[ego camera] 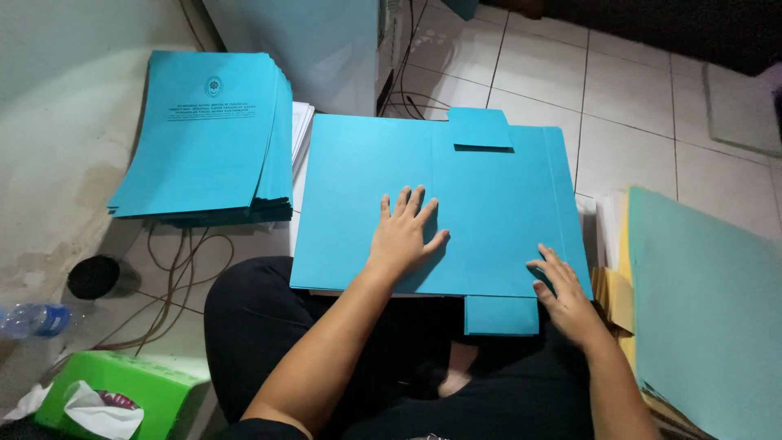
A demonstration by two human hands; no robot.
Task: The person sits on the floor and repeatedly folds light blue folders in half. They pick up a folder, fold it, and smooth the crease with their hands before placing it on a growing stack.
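Observation:
A large blue card folder lies unfolded flat across my lap, with a tab at its far edge and another at its near edge. My left hand presses flat on its middle, fingers spread. At the folder's near right corner, my right hand rests with fingers on the edge beside the near tab. Neither hand grips anything.
A stack of printed blue folders sits on the floor at the left. Another blue sheet over yellow papers lies at the right. A green tissue box, a plastic bottle, a black round object and cables are at the lower left.

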